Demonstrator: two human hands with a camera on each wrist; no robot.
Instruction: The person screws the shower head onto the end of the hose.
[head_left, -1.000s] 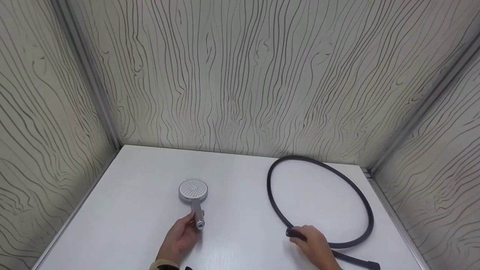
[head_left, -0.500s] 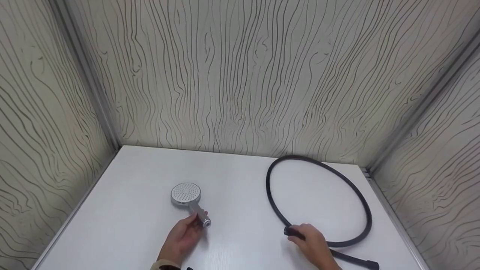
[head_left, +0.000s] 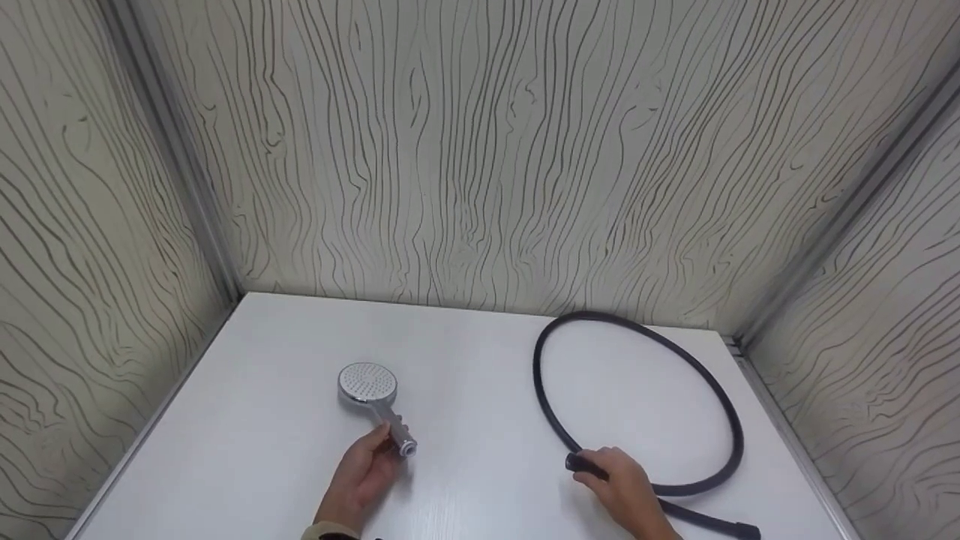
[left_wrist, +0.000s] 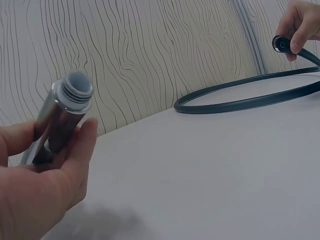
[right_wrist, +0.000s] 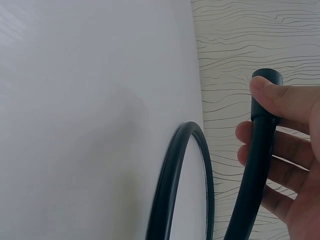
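Note:
My left hand (head_left: 364, 472) holds a chrome shower head (head_left: 367, 382) by its handle, spray face up, with the handle's end slanting toward the right. In the left wrist view the threaded end of the shower head (left_wrist: 76, 90) shows as a round opening, thumb and fingers around the handle below it. My right hand (head_left: 622, 487) grips a black shower hose (head_left: 739, 435) just behind its end fitting. The right wrist view shows the thumb on that end fitting (right_wrist: 266, 97) and fingers curled behind the hose. The two ends are well apart.
The hose lies in a wide loop on the right of the white table (head_left: 465, 375). Its other end (head_left: 746, 531) rests near the front right. Wood-grain patterned panels (head_left: 465, 150) stand behind and on both sides, with metal corner posts.
My left hand has turned the shower head so its face swung left and its handle end points more to the right. My right hand, with the hose, has shifted very slightly left.

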